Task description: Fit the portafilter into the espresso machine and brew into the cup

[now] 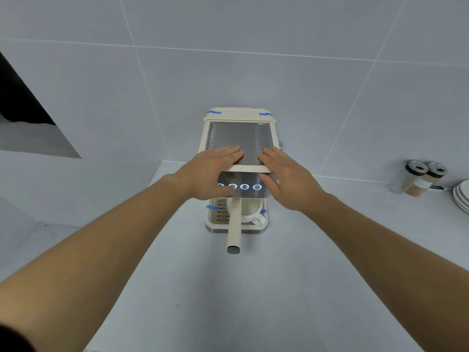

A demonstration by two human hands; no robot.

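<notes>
Writing or brand marks are not showing anywhere legible; the only markings on the cream and brushed-steel espresso machine (pixel 239 138) are four round buttons with glowing white-blue rings (pixel 244 186) along its front panel, and their symbols are too small to read. Short strips of blue tape (pixel 213 112) are sticking to the machine's back corners and to its drip tray.

The cream-handled portafilter (pixel 234 224) is sitting fitted under the machine's front, its handle pointing straight out toward the person and ending in a grey cap. A white ceramic cup (pixel 250 212) is standing on the cream slotted drip tray (pixel 218 217) below the machine's head, just right of the handle, with its own handle turned to the front right; what it is holding cannot be told.

The left hand (pixel 210 171) is lying flat on the machine's steel top at the front left, fingers together and extended, thumb hanging down over the leftmost button. The right hand (pixel 284 176) is lying flat at the front right, fingers together, thumb pressing against the panel's right end. Neither is gripping anything.

Far right of the machine, two clear glass jars with black-rimmed metal lids (pixel 418 179) are holding tan powder, beside a stack of white plates (pixel 462 196). All are resting on the pale grey counter (pixel 228 301).
</notes>
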